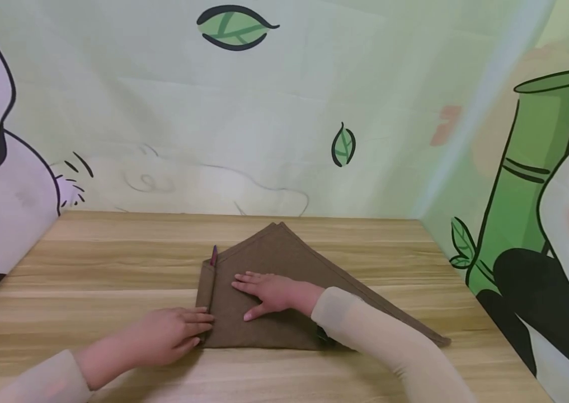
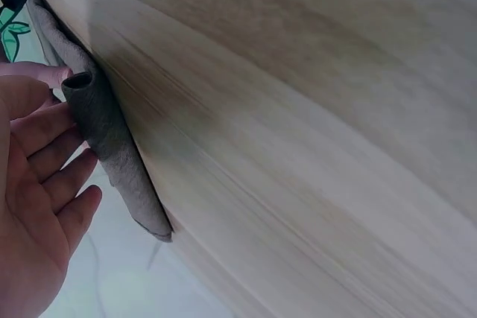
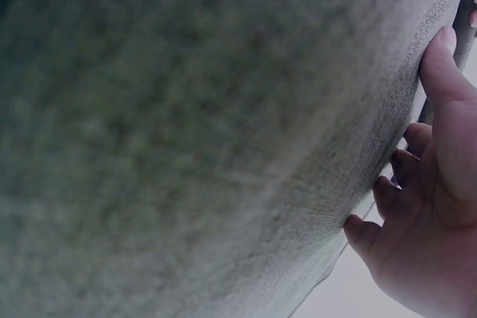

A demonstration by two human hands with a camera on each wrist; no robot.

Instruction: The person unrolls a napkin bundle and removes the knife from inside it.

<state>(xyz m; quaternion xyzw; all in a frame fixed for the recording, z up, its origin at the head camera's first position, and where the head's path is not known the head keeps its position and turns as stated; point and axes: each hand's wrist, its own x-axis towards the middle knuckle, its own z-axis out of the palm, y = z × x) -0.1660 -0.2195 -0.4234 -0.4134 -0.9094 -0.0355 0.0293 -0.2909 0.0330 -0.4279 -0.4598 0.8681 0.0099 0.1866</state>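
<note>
A brown cloth lies folded to a peak on the wooden table, its left side turned into a narrow roll. From the top of that roll pokes a thin, dark reddish pointed tip; the rest of it is hidden. My left hand touches the lower end of the roll with extended fingers. In the left wrist view, the roll's hollow end faces the camera beside the fingers. Spread flat, my right hand rests on the middle of the cloth. The right wrist view shows its fingertips against the fabric.
The pale wooden table extends around the cloth on all sides. Behind it hangs a light green backdrop printed with leaves, bamboo and pandas. A small dark patch shows under my right forearm at the cloth's lower edge.
</note>
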